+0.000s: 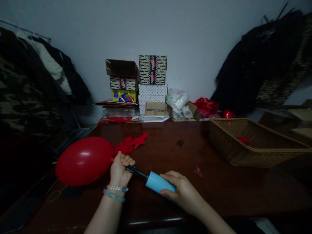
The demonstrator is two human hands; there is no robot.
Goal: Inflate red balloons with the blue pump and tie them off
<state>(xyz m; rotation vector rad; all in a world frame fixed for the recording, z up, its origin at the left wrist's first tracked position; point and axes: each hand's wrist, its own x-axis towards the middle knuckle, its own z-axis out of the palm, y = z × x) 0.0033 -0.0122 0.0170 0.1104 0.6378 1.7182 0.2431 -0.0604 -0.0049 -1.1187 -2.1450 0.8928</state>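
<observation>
A large red balloon (85, 161), swollen with air, lies to the left over the table. My left hand (121, 167) is closed around its neck, where it meets the black end of a hand-held balloon pump. My fingers hide the joint between the two. The pump's light blue barrel (159, 184) slants down to the right, and my right hand (182, 190) is wrapped round its lower part. Several limp red pieces (130, 143), perhaps uninflated balloons, lie in a strip just beyond my left hand.
A wicker basket (231, 157) with something red inside stands at the right. Small dark loops (180, 143) and a small pinkish item (198, 171) lie mid-table. Stacked patterned boxes (152, 70) and plastic bags (177, 99) line the wall. Clothes hang on both sides.
</observation>
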